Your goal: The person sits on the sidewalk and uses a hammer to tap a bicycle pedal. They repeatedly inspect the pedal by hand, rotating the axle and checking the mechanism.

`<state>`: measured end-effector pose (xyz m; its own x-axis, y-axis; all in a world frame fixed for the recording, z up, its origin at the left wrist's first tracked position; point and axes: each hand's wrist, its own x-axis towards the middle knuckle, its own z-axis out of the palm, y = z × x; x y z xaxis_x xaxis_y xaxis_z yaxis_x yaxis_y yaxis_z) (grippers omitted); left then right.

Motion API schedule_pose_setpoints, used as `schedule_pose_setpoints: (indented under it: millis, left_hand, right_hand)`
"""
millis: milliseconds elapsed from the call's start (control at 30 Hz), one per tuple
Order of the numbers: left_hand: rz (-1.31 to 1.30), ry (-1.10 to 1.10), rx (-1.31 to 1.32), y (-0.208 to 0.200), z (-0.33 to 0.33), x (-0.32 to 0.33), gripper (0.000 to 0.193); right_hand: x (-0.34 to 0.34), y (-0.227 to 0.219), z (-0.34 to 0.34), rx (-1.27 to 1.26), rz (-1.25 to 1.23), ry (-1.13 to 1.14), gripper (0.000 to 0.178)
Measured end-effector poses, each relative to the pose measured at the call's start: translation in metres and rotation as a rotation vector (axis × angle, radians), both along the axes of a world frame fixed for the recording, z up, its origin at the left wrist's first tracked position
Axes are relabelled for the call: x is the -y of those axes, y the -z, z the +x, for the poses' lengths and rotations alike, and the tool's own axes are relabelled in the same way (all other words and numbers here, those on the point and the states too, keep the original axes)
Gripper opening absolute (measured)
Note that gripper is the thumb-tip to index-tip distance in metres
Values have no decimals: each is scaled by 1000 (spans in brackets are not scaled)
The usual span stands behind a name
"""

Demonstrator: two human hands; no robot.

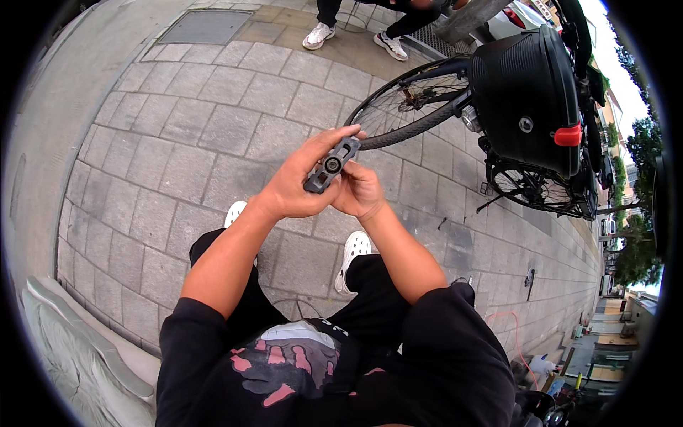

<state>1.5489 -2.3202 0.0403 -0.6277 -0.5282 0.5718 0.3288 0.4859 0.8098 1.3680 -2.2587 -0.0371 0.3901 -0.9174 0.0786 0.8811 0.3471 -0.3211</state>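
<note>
Grey paving [171, 178], dark object [530, 278]; red cord [517, 341]

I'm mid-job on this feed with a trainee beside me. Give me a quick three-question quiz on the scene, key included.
1. Where is the dark pedal-like part?
A) Lying on the paving
B) Held in the person's bare hands
C) Resting on a tyre

2. True or false: the black box, at upper right, bears a red piece.

3. How many of the other person's white shoes show near the top edge?

Key: 1. B; 2. True; 3. Two.
</note>
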Motion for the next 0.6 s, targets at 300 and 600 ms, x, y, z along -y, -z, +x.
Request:
schedule_pose_setpoints:
  millis: [300,600]
  left_hand:
    - [-125,-45,54,1,2,0,77]
    - [-164,-49,71,-1,3,1,80]
  right_hand:
    - [4,10,1,-43,41,-1,39]
    - [6,12,4,-123,48,-8,39]
